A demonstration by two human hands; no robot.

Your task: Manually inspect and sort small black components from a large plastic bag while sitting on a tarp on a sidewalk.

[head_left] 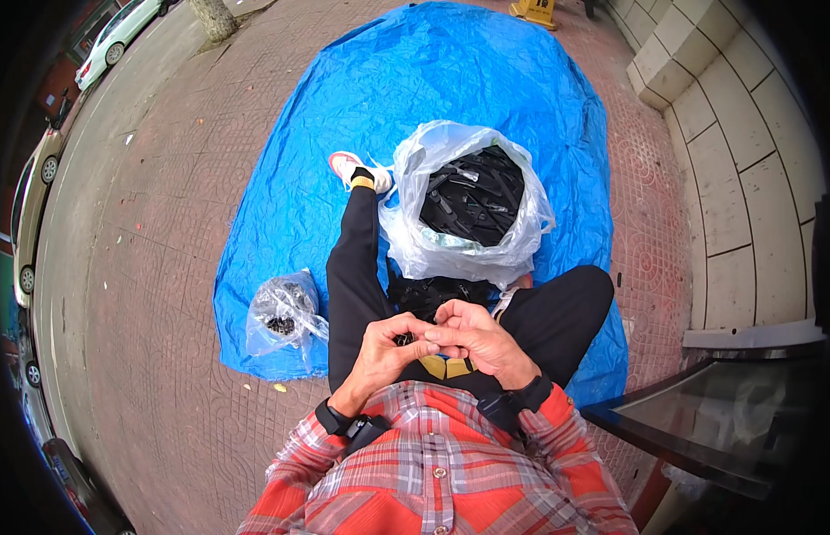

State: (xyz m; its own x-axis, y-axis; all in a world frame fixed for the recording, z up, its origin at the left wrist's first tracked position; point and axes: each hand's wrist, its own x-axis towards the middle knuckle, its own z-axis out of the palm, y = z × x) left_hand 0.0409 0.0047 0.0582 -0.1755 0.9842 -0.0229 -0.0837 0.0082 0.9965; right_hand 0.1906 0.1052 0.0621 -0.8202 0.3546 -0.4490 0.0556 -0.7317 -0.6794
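My left hand (pixel 390 355) and my right hand (pixel 479 341) meet above my lap, fingertips pinched together. Whatever is between them is too small or too covered by the fingers to name; a bit of something dark shows beside the left fingers. Just beyond, between my legs, lies a heap of black pieces (pixel 437 294). Past that stands a large clear plastic bag (pixel 406 241), its mouth spread wide, filled with slim black plastic parts (pixel 473 196). To the left of my leg sits a smaller clear bag (pixel 284 294) with small dark metallic-looking pieces inside.
I sit on a blue tarp (pixel 361 98) spread over brick paving (pixel 165 267). A tiled wall (pixel 718 178) rises on the right, with a dark-framed glass panel (pixel 700 419) close to my right side. Parked cars (pixel 120 40) line the road at left; a yellow floor sign (pixel 533 11) stands beyond the tarp.
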